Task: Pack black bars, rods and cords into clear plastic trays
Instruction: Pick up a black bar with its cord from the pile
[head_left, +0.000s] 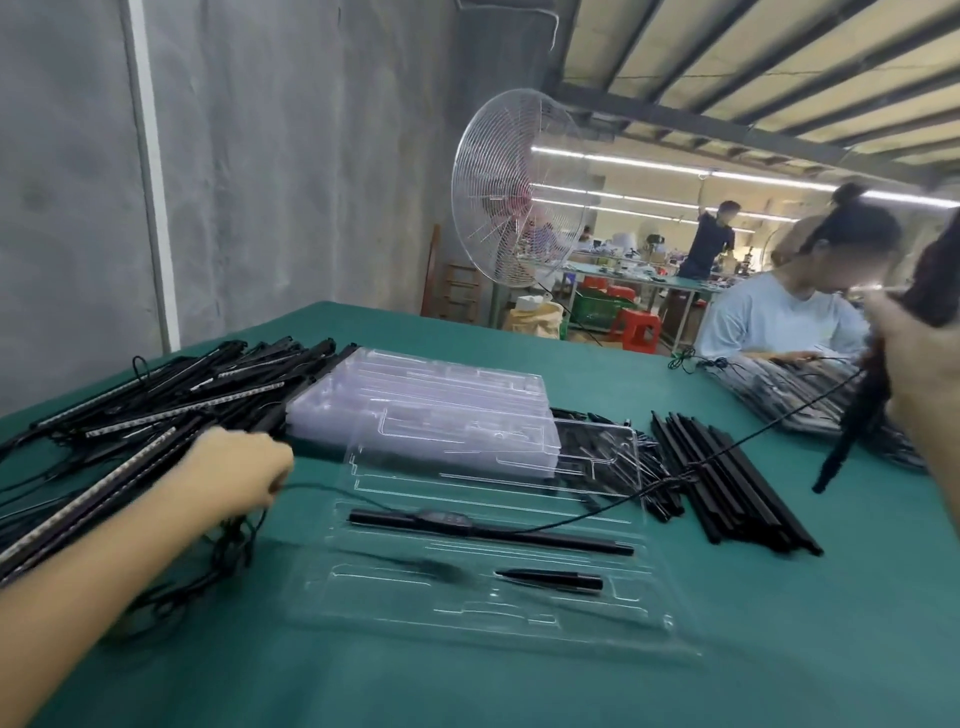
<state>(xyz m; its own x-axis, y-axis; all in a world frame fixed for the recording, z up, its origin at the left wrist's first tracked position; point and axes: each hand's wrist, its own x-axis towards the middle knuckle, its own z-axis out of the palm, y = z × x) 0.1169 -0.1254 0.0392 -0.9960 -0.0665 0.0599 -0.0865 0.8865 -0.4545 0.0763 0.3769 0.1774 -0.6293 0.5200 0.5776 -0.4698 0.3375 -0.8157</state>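
A clear plastic tray (519, 618) lies on the green table in front of me. In it rest a long black bar (488, 531) and a short tapered black piece (558, 579). My left hand (239, 475) is at the tray's left edge and pinches a thin black cord (311, 487) beside a heap of black bars with LED strips (156, 405). My right hand (919, 374) is raised at the right edge and grips a black rod (852, 431); a cord (727, 452) trails from it down to the tray.
A stack of clear trays (431, 405) stands behind the front tray. Loose flat black bars (727, 483) lie to its right. A person in a light shirt (779, 317) works across the table beside bagged parts (800, 395). A large fan (514, 192) stands beyond.
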